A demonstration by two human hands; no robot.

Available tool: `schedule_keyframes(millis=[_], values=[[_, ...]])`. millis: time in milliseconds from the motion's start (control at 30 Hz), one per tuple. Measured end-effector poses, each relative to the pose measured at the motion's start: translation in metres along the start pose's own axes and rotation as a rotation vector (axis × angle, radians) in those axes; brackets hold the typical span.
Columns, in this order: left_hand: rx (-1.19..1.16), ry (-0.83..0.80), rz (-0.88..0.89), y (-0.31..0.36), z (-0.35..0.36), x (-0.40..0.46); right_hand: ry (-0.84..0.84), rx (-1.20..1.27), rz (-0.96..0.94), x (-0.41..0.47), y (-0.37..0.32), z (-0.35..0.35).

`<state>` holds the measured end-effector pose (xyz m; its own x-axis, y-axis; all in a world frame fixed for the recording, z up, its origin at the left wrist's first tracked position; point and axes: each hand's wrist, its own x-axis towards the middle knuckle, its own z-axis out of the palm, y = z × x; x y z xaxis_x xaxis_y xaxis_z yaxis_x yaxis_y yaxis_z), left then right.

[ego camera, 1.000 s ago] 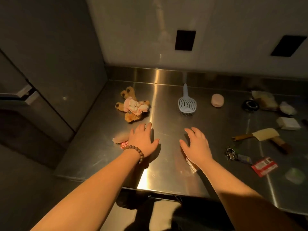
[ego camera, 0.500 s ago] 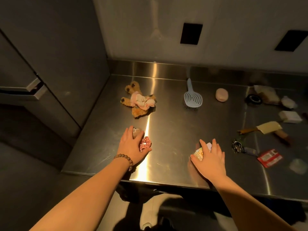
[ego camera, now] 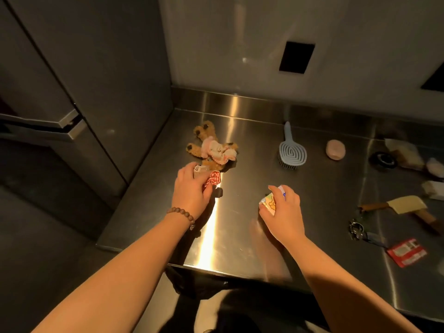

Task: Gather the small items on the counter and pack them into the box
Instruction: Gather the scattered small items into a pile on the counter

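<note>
— Steel counter (ego camera: 240,227), left to right: left hand (ego camera: 192,191) curls round a red-checked scrunchie (ego camera: 212,180); right hand (ego camera: 282,210) pinches a printed packet (ego camera: 269,203).

— No box in view — keep both grips firm; lift cleanly before carrying.

We see a red-and-white checked cloth piece (ego camera: 213,178), a white packet with orange and yellow print (ego camera: 268,204), a brown plush bear (ego camera: 206,143) in pink-and-white frills, a pale blue hairbrush (ego camera: 292,150), a pink soap bar (ego camera: 335,150), a red-and-white sachet (ego camera: 406,252) and brown wrist beads (ego camera: 183,213) on the grey steel counter (ego camera: 319,212).
</note>
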<state>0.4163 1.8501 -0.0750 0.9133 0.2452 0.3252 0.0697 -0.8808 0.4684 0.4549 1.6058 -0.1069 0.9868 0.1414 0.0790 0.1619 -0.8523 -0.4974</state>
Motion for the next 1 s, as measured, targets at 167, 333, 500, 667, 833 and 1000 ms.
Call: schedule_keyframes(millis=[167,333,500,667,833,1000], values=[[-0.032,0.094,-0.025,-0.006,-0.011,0.06,0.008,0.064,-0.135,0.062,-0.04,-0.005],[-0.013,0.128,-0.078,-0.013,0.001,0.116,-0.01,0.129,-0.264,0.139,-0.076,-0.002],[0.021,0.092,-0.168,-0.016,0.028,0.142,-0.075,0.177,-0.316,0.197,-0.1,0.027],[-0.01,-0.082,-0.229,-0.031,0.057,0.125,-0.266,0.177,-0.348,0.212,-0.11,0.059],[-0.092,-0.155,-0.308,-0.037,0.079,0.128,-0.258,-0.177,-0.517,0.207,-0.096,0.082],[-0.06,-0.165,-0.262,-0.044,0.101,0.172,-0.311,-0.388,-0.561,0.246,-0.092,0.089]])
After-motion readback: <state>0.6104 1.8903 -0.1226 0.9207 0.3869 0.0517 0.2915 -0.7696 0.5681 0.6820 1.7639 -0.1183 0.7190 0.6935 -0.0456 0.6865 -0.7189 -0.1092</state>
